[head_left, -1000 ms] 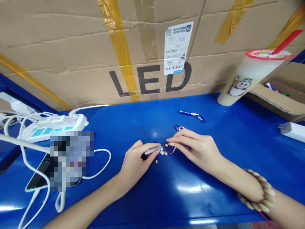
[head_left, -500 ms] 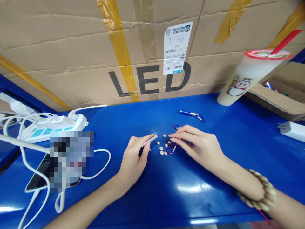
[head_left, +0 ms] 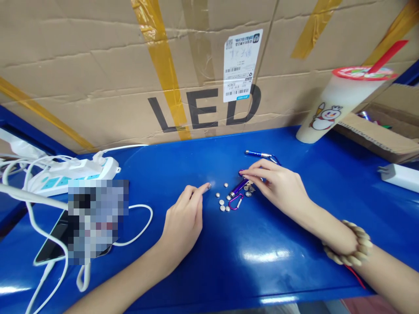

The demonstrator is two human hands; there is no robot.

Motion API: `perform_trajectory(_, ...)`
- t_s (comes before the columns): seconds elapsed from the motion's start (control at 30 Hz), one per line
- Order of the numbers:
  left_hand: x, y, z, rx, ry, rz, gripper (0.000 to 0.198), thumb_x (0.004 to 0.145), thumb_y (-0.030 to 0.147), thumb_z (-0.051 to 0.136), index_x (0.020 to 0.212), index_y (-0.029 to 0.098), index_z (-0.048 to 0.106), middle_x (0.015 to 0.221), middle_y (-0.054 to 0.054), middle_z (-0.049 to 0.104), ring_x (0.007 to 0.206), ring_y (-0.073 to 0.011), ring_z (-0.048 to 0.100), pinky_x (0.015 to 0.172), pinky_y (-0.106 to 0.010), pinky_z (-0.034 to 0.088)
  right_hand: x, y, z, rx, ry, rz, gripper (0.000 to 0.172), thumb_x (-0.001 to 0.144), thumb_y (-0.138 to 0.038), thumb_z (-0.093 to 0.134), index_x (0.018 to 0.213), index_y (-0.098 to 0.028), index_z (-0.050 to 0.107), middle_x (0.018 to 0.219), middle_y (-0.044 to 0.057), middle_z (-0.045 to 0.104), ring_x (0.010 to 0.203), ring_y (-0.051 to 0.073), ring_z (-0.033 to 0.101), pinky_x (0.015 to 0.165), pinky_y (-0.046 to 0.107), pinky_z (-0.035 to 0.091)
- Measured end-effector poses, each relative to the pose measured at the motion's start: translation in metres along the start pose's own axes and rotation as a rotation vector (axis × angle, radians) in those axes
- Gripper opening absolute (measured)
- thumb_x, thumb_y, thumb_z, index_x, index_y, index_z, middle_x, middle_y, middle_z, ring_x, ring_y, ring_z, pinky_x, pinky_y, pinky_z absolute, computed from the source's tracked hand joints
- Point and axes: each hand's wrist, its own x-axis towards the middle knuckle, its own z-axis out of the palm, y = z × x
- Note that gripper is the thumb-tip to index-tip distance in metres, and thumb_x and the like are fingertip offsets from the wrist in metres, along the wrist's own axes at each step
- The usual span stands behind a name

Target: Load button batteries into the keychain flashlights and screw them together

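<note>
We see the left hand (head_left: pixel 183 216) pointing forward, its grip narrow on a silver piece (head_left: pixel 209 186). The right hand (head_left: pixel 281 185) arches downward; whether its grip holds something, we cannot tell. Beside it, a purple tube (head_left: pixel 238 188) lies on the bench (head_left: pixel 216 261).

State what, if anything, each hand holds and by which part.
Left hand: silvery piece, gripped behind its exposed tip. Right hand: cannot tell whether it holds anything.

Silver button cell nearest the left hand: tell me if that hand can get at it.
Likely yes: only bare blue tabletop shows between the left hand and the button cell. The hand seems to pinch a metallic piece, though, so may need to free itself first.
</note>
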Motion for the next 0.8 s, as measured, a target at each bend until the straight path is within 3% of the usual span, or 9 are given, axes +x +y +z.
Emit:
perform_trajectory(0.23, 0.003, 0.001, 0.002, -0.382, -0.103, 0.055, 0.036, 0.095, 0.018, 0.028, 0.124, 0.022, 0.050, 0.105, -0.005, 0.056, 0.095, -0.0133, 0.057, 0.084, -0.026, 0.047, -0.001, -0.005, 0.005, 0.156, -0.141, -0.034, 0.019, 0.088, -0.023, 0.052, 0.098, -0.022, 0.068, 0.093, 0.002, 0.064, 0.076, 0.012, 0.061, 0.062, 0.023, 0.048)
perform_trajectory(0.57, 0.005, 0.006, 0.002, -0.531, 0.023, 0.067, 0.030, 0.092, 0.016, 0.039, 0.116, 0.017, 0.057, 0.104, -0.005, 0.062, 0.096, -0.0123, 0.057, 0.085, -0.023, 0.044, -0.002, -0.010, 0.010, 0.209, -0.188, -0.135, 0.022, 0.090, -0.021, 0.045, 0.100, -0.018, 0.065, 0.096, 0.006, 0.064, 0.089, 0.017, 0.058, 0.078, 0.033, 0.050)
perform_trajectory(0.8, 0.009, 0.001, 0.002, -0.475, 0.096, -0.056, 0.027, 0.088, 0.017, 0.048, 0.109, 0.022, 0.063, 0.099, -0.002, 0.066, 0.089, -0.0138, 0.059, 0.082, -0.028, 0.044, 0.000, -0.017, 0.008, 0.190, -0.326, -0.186, 0.031, 0.092, -0.028, 0.044, 0.118, -0.019, 0.056, 0.118, 0.006, 0.057, 0.109, 0.020, 0.048, 0.093, 0.039, 0.039)
